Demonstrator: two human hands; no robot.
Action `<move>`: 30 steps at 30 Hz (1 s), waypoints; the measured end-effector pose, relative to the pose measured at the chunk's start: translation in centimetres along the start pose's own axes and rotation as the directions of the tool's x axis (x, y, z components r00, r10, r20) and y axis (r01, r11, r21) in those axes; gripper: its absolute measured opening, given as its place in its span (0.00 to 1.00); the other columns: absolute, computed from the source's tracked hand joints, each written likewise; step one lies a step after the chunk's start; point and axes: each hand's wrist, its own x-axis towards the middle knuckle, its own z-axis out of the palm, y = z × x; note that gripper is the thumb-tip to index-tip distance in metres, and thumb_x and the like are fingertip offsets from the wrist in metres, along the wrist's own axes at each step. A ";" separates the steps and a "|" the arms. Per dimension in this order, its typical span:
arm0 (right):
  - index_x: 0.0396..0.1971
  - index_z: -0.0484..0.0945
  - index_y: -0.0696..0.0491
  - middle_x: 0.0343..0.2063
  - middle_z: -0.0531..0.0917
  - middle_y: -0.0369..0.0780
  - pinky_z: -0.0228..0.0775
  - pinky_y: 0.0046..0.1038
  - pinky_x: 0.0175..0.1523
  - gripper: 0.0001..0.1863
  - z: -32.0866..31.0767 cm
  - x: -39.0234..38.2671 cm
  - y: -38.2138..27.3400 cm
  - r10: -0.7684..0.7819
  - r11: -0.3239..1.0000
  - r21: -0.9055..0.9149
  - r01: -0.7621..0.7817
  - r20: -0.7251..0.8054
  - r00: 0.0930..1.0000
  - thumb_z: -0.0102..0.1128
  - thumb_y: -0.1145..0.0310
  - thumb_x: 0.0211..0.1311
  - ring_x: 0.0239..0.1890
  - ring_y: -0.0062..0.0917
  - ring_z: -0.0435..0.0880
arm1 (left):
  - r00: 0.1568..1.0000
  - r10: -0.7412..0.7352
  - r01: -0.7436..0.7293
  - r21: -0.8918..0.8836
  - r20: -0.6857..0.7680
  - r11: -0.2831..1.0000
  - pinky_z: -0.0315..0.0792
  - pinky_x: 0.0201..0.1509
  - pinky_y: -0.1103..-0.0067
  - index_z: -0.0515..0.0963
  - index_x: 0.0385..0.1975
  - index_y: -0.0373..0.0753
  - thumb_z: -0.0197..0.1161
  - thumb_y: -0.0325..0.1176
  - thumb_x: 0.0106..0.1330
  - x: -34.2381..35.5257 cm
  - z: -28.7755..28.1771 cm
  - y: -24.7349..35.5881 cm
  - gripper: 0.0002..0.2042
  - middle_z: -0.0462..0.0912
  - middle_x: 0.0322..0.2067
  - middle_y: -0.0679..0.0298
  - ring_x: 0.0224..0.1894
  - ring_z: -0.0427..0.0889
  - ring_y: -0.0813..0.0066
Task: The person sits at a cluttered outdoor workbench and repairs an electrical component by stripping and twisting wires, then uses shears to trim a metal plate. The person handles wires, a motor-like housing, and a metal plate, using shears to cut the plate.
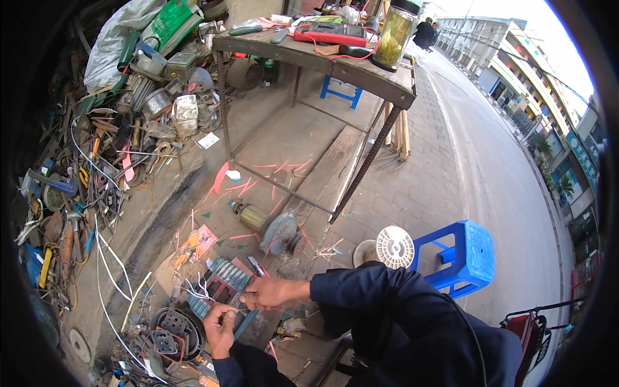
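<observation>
Low in the head view, my left hand [219, 329] is closed in a pinch on a thin wire [237, 311]. My right hand [271, 293] reaches in from the right, its fingers curled at the same wire, over a finned motor housing [225, 274] with a dark red inside and several white leads. A motor rotor [255, 219] with a grey end part lies just beyond. An orange-pink piece of card [203, 235] is to the left. A round dark metal part with plates [180, 326] sits beside my left hand.
A cluttered metal-framed table [314, 61] holds tools and a jar. A scrap heap [129, 122] lines the left. A blue stool [474, 251] and white spool [394, 246] are at the right, beside a road [496, 168] with distant people [424, 35].
</observation>
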 end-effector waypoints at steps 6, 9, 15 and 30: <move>0.37 0.81 0.61 0.30 0.86 0.52 0.78 0.48 0.44 0.18 1.8 -0.5 -0.6 -0.337 0.898 -0.392 0.203 -0.312 0.888 0.59 0.58 0.72 0.36 0.53 0.86 | 0.997 -0.060 0.059 -0.007 -0.040 0.998 0.64 0.36 0.86 0.80 0.35 0.33 0.63 0.26 0.72 0.0 0.1 0.2 0.04 0.79 0.31 0.71 0.31 0.70 0.87; 0.40 0.79 0.59 0.34 0.85 0.52 0.77 0.49 0.45 0.16 2.7 -1.1 -1.0 -0.394 0.868 -0.444 0.224 -0.338 0.855 0.58 0.59 0.71 0.39 0.53 0.85 | 0.990 -0.101 0.100 -0.016 -0.095 0.995 0.65 0.37 0.86 0.80 0.35 0.34 0.62 0.25 0.73 0.1 0.3 0.4 0.04 0.78 0.31 0.72 0.32 0.70 0.87; 0.45 0.77 0.54 0.36 0.84 0.51 0.77 0.49 0.40 0.12 2.4 -1.8 -0.4 -0.431 0.729 -0.656 0.195 -0.218 0.875 0.55 0.61 0.74 0.39 0.51 0.85 | 0.983 -0.087 0.085 -0.021 -0.164 0.996 0.67 0.38 0.86 0.81 0.36 0.34 0.60 0.23 0.73 0.5 0.6 0.7 0.03 0.78 0.29 0.72 0.32 0.72 0.87; 0.39 0.83 0.54 0.29 0.83 0.35 0.73 0.30 0.39 0.11 0.1 -0.7 -2.0 -0.120 0.936 -0.345 0.062 -0.149 0.982 0.58 0.63 0.73 0.31 0.23 0.79 | 0.988 0.072 -0.053 0.141 -0.134 0.989 0.75 0.41 0.77 0.83 0.36 0.32 0.66 0.21 0.67 -0.1 0.4 1.4 0.02 0.84 0.31 0.60 0.34 0.83 0.72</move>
